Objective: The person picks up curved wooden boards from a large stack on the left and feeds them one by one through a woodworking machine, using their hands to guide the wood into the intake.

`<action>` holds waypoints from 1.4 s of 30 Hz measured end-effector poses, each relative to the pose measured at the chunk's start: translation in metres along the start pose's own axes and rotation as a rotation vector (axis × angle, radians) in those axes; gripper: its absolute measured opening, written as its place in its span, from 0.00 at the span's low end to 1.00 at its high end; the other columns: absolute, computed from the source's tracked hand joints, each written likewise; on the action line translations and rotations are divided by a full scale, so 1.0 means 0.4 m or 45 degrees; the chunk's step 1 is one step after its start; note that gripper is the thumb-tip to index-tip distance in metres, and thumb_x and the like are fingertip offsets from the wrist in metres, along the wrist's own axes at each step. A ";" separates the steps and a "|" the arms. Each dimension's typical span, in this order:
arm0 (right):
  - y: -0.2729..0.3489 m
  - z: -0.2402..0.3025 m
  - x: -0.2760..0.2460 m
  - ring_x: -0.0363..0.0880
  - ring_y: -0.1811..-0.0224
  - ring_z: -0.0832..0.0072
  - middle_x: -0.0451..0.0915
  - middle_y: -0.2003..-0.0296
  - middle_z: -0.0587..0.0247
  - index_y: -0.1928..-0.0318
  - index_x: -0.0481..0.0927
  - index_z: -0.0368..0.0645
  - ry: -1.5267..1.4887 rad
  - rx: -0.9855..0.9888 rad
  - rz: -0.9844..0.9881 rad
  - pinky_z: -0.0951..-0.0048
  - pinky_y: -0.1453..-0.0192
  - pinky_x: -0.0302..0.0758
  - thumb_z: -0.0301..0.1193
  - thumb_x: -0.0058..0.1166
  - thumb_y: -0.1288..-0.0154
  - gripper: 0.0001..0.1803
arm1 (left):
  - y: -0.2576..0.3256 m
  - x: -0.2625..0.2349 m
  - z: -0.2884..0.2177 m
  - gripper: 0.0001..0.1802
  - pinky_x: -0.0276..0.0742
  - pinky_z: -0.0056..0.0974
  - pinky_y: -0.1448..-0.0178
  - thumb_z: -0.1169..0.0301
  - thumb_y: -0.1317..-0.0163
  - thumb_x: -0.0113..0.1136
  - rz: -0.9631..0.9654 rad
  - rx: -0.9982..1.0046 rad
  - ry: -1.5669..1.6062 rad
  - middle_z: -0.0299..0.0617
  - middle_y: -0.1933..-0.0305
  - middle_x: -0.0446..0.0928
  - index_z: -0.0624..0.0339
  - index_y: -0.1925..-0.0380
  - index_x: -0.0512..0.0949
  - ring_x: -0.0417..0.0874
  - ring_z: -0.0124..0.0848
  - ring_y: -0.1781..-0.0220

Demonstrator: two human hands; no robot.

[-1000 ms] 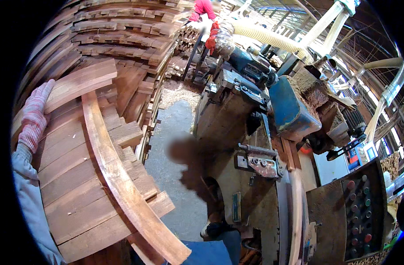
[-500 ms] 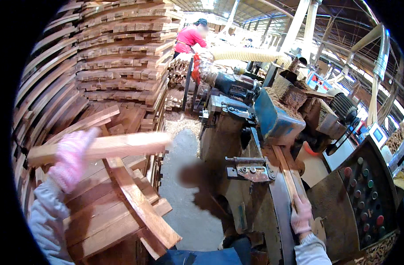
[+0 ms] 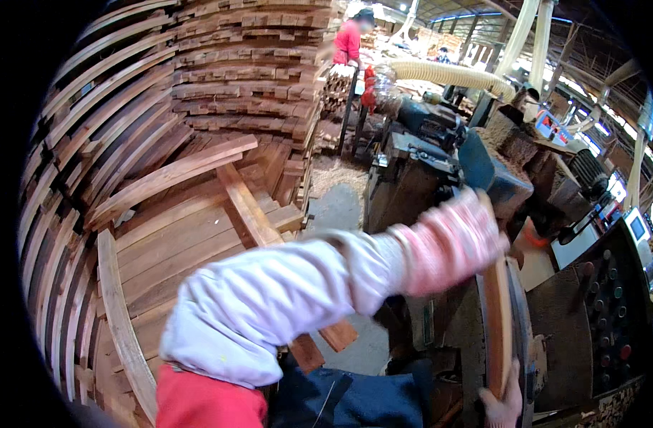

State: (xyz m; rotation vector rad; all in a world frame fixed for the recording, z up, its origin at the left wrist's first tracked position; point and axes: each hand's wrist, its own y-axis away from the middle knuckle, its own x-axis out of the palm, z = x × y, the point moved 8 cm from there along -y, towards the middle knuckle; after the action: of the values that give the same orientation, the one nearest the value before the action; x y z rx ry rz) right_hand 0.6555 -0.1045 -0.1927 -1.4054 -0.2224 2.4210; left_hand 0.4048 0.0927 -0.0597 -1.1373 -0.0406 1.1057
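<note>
Since half a sec ago our left hand [image 3: 451,242] has swung off the stack [image 3: 198,214] and across to the machine [image 3: 426,171] side; the plank it held back there isn't in it now. We land it on the top end of the curved strip [image 3: 498,324], which stands on edge along the machine bed, lower right. Pink glove's blurred, so we can't tell if the fingers wrap the strip or just press it. Our right hand [image 3: 503,408] sits at the strip's near end, bottom edge of view, mostly cut off; grip not readable either.

Strip looks like solid sawn wood: stiff, fairly light for its length, rough-faced so gloves shouldn't slip, imo. Long and thin tho, so we'd take it at both ends, as now, to stop it twisting or tipping off its edge.

Left of us, curved planks [image 3: 119,321] fan over the stack, one loose board [image 3: 169,175] lying across the top. Dust hose [image 3: 448,73] runs above the machine, control panel [image 3: 612,307] far right. Another worker in red [image 3: 349,39] stands well back.
</note>
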 end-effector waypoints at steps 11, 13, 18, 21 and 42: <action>0.115 -0.274 -0.114 0.77 0.34 0.45 0.78 0.35 0.39 0.23 0.68 0.40 0.500 0.245 -0.167 0.52 0.28 0.71 0.33 0.60 0.27 0.35 | 0.932 -0.356 0.724 0.51 0.68 0.48 0.23 0.59 0.46 0.72 1.479 -1.523 -0.741 0.52 0.31 0.74 0.56 0.22 0.62 0.74 0.49 0.28; -0.013 -0.343 -0.069 0.59 0.18 0.58 0.62 0.20 0.46 0.19 0.56 0.31 -0.161 0.553 -0.333 0.63 0.16 0.57 0.20 0.57 0.32 0.43 | 1.061 -0.404 0.748 0.51 0.75 0.51 0.29 0.62 0.45 0.72 1.590 -1.612 -0.859 0.49 0.32 0.75 0.50 0.21 0.60 0.76 0.48 0.29; -0.373 -0.394 0.056 0.59 0.17 0.55 0.62 0.20 0.46 0.18 0.58 0.38 0.106 -0.019 -0.638 0.62 0.14 0.53 0.22 0.53 0.27 0.38 | 1.168 -0.381 0.763 0.47 0.79 0.53 0.38 0.63 0.42 0.73 1.485 -1.556 -0.954 0.45 0.40 0.78 0.40 0.23 0.62 0.82 0.47 0.38; -0.507 -0.336 0.113 0.73 0.26 0.57 0.74 0.28 0.45 0.21 0.65 0.38 0.143 -0.006 -0.618 0.60 0.20 0.65 0.27 0.61 0.30 0.39 | 1.208 -0.383 0.780 0.45 0.79 0.52 0.39 0.65 0.40 0.71 1.460 -1.482 -1.042 0.44 0.40 0.78 0.38 0.23 0.63 0.82 0.46 0.39; -0.120 -0.248 -0.025 0.81 0.45 0.47 0.83 0.48 0.46 0.45 0.83 0.41 0.533 -0.362 -0.189 0.50 0.41 0.78 0.24 0.56 0.38 0.20 | 0.822 -0.359 0.655 0.57 0.73 0.49 0.31 0.72 0.56 0.79 1.215 -1.194 -0.789 0.44 0.43 0.77 0.38 0.23 0.62 0.79 0.45 0.38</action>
State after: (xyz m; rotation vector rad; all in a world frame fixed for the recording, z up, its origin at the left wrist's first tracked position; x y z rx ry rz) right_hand 0.7558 -0.0663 -0.2201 -1.9044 -0.5597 1.9765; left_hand -0.0305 0.1682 -0.1070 -1.6324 -0.6031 2.4217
